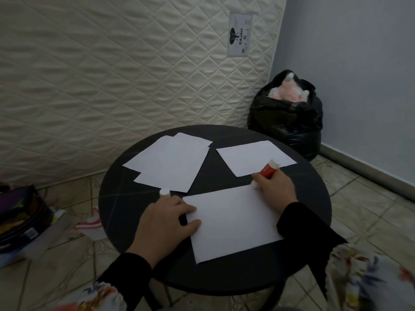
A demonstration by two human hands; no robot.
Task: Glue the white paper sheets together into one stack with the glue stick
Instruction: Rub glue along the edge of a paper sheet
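A white paper sheet lies at the near side of the round black table. My left hand rests flat on its left edge, fingers spread. My right hand grips a red glue stick with its tip down at the sheet's top right corner. The white cap stands just beyond my left hand. A loose pile of white sheets lies at the far left. A single sheet lies at the far right.
A quilted mattress leans against the wall behind the table. A black bag stands in the corner at the right. A bag and scattered items lie on the tiled floor at the left.
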